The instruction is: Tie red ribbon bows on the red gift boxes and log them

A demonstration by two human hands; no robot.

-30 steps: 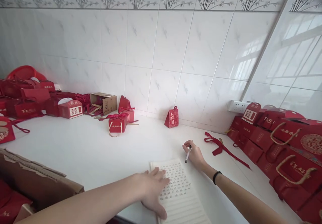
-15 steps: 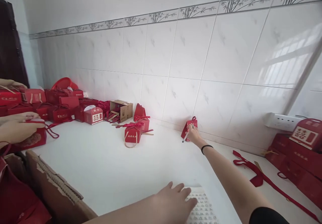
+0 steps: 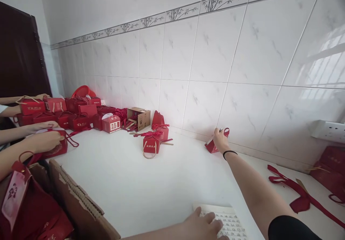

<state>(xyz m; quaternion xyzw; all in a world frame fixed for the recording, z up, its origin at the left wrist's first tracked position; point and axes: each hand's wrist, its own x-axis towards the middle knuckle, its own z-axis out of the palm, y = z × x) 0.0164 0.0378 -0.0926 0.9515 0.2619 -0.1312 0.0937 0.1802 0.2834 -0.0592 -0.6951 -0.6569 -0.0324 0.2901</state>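
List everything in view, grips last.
Held box: one, red, near wall
Pen: one, pale, beside held box
Notebook: one, whitish, near edge
Small boxes: about three, red, centre
Other boxes: many, red, left, right
Small carton: one, brown, by wall
Large carton: one, brown, near left
Basin: one, red, rear left
Ribbon: count unclear, red, right
Sockets: two, white, wall
Door: one, dark, left
Table: one, white, centre
Co-workers' hands: at least three, bare, left
Wristband: one, black, right wrist
Left grip: one, bare, on notebook
Right grip: one, bare, around held box, pen
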